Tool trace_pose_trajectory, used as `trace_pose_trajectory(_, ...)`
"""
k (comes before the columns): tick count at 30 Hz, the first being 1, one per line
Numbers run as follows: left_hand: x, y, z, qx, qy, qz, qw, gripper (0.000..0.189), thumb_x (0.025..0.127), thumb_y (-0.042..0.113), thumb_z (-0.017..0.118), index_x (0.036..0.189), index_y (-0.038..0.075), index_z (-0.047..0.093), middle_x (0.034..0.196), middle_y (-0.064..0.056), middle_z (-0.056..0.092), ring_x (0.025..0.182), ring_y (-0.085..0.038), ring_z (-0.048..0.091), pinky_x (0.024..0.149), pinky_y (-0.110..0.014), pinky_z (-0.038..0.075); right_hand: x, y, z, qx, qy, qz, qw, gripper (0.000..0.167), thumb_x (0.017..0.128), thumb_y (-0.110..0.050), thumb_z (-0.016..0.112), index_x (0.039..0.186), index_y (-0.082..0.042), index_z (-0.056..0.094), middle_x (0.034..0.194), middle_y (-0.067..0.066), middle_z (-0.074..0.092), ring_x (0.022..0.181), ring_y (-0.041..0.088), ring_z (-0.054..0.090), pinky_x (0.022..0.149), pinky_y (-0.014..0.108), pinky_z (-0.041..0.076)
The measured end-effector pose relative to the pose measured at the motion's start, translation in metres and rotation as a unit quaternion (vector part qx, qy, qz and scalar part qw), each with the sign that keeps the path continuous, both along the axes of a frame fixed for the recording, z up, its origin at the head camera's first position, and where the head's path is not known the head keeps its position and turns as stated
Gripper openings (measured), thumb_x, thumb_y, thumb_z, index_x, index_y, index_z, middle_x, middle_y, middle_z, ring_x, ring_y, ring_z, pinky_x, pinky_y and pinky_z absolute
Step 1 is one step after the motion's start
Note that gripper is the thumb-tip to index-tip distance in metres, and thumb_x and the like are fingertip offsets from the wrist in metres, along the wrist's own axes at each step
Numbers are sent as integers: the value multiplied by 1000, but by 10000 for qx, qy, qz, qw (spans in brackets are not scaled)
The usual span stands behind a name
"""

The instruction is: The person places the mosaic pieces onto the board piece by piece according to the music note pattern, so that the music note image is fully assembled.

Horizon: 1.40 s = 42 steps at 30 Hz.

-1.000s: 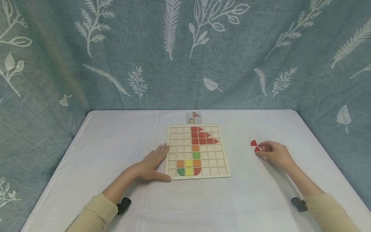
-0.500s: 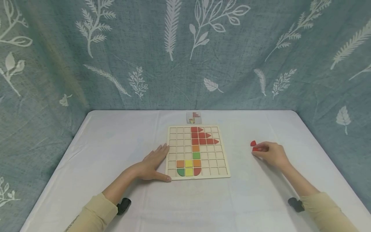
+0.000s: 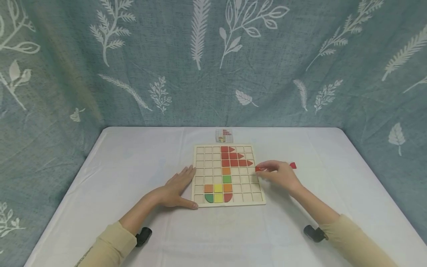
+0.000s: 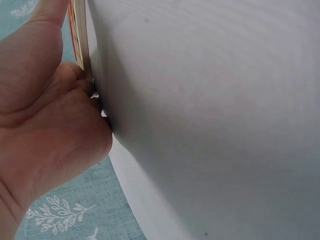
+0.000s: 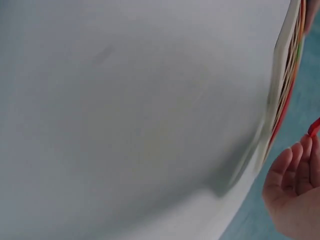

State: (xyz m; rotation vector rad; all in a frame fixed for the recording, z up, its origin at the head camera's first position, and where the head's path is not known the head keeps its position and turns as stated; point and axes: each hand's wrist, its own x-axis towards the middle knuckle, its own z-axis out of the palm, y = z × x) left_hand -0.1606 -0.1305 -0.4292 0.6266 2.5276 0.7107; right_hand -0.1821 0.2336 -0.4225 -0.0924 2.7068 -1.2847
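A wooden grid board (image 3: 207, 164) lies on the white table, with red, orange, green and yellow pieces set in some of its squares. My left hand (image 3: 176, 190) rests flat at the board's left edge, fingers extended and thumb at the lower left corner. At the board's right edge, my right hand (image 3: 280, 176) pinches a small red piece (image 3: 258, 169) between thumb and fingertips. The same red piece (image 5: 314, 128) shows in part at the border of the right wrist view. Another red piece (image 3: 293, 165) lies on the table behind the right hand.
A small pattern card (image 3: 224, 135) with a coloured grid picture sits just beyond the board's far edge. Blue-green curtain fabric (image 3: 213, 92) with white leaf prints hangs around the table's back and sides. Each wrist wears a black camera (image 3: 314, 233).
My right hand has picked up one of the two red pieces from the table and carried it left to the board's right edge. My left hand has stayed put.
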Motion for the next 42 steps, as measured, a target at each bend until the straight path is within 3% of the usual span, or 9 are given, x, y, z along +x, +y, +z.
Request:
trace_pose_trajectory(8, 3, 0, 3, 30, 1, 21, 10000, 119, 75, 52, 78, 155, -2, 7, 162, -19, 2, 149, -34, -2, 120, -50, 2, -4, -71, -6, 125, 159, 1120, 9935, 22, 79, -34, 81, 98, -24, 76, 91, -11, 69, 85, 11, 62, 75, 31, 52)
trace_pose_trajectory(15, 3, 1, 2, 69, 15, 0, 10000, 118, 76, 51, 78, 155, -1, 7, 162, -19, 3, 149, -33, -1, 120, -50, 3, -11, -104, -11, 610, 682, 1781, 9798, 17, 82, -28, 80, 97, -21, 75, 89, -15, 69, 86, 8, 60, 81, 30, 52)
trace_pose_trajectory(21, 3, 1, 0, 24, -13, -34, 10000, 119, 77, 53, 77, 155, 0, 6, 162, -17, 1, 149, -32, -3, 120, -50, 2, -14, -111, -10, 916, 890, 1906, 9733, 19, 83, -27, 79, 99, -19, 75, 92, -13, 69, 90, 9, 60, 86, 31, 52)
trace_pose_trajectory(28, 3, 0, 2, 59, -10, -27, 10000, 117, 78, 50, 78, 155, -2, 7, 162, -19, 2, 149, -34, -3, 120, -50, 2, -13, -113, -10, 788, 847, 2063, 9716, 15, 86, -22, 76, 101, -19, 75, 93, -13, 71, 96, 10, 62, 91, 35, 51)
trace_pose_trajectory(35, 3, -1, 4, 101, -26, -47, 9999, 117, 78, 50, 78, 155, -2, 6, 162, -20, 2, 148, -35, -3, 120, -51, 3, -13, -115, -10, 741, 1092, 2225, 9660, 15, 86, -20, 76, 100, -16, 76, 93, -10, 72, 97, 11, 63, 94, 35, 50)
trace_pose_trajectory(39, 1, -2, 1, 70, 1, -53, 10000, 118, 78, 50, 78, 155, -2, 6, 162, -20, 2, 148, -35, -3, 120, -51, 3, -13, -113, -11, 730, 978, 2106, 9699, 13, 89, -21, 73, 101, -17, 76, 95, -11, 72, 98, 10, 63, 94, 34, 50)
trace_pose_trajectory(42, 1, -2, 1, 72, 16, -57, 10000, 118, 77, 51, 78, 155, -2, 6, 162, -20, 2, 148, -35, -3, 120, -52, 3, -12, -104, -7, 579, 794, 1882, 9772, 15, 91, -24, 71, 104, -18, 76, 96, -12, 71, 91, 11, 62, 82, 33, 53)
